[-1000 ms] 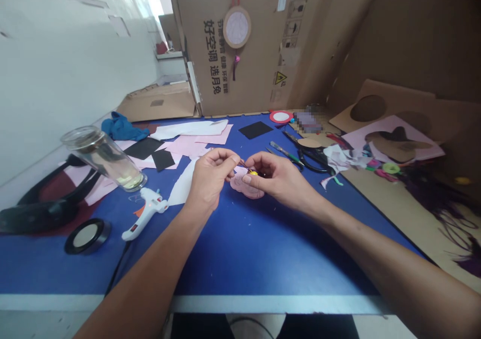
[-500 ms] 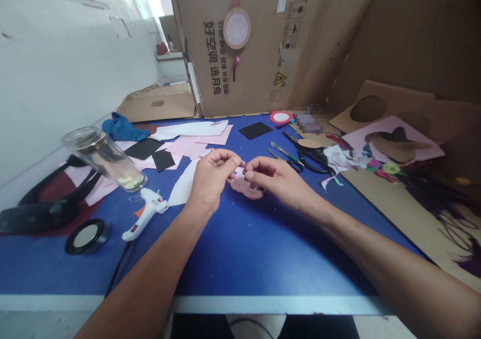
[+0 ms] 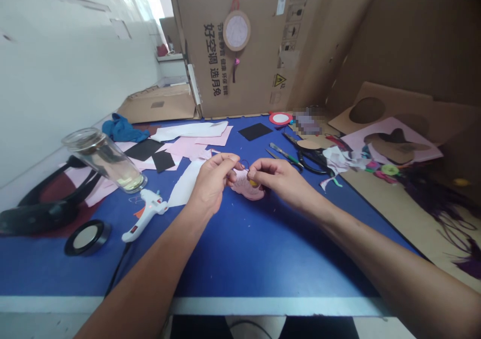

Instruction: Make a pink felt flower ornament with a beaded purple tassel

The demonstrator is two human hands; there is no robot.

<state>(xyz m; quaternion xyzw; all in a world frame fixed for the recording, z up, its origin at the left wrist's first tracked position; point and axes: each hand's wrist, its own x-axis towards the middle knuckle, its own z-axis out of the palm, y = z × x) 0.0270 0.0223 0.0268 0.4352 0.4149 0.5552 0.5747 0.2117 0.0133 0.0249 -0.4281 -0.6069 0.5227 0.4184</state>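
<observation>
While your left hand [image 3: 214, 182] and right hand [image 3: 276, 178] pinch a thin cord [image 3: 244, 161], fingertips together, its loop arches between them; a yellow bead [image 3: 253, 183] shows at your right fingertips, a pink piece [image 3: 248, 192] just below. Beyond lie black paper [image 3: 256, 131] and upright cardboard [image 3: 259, 78].

Counter [image 3: 263, 259] smooth with soft sheen; jar [image 3: 108, 161] clear, glossy glass; glue gun [image 3: 145, 216] smooth plastic; carton panel [image 3: 259, 88] matt cardboard; rumpled cloth [image 3: 124, 128] matt; scalloped pink piece [image 3: 249, 191] matt, paper or cloth unresolved.
</observation>
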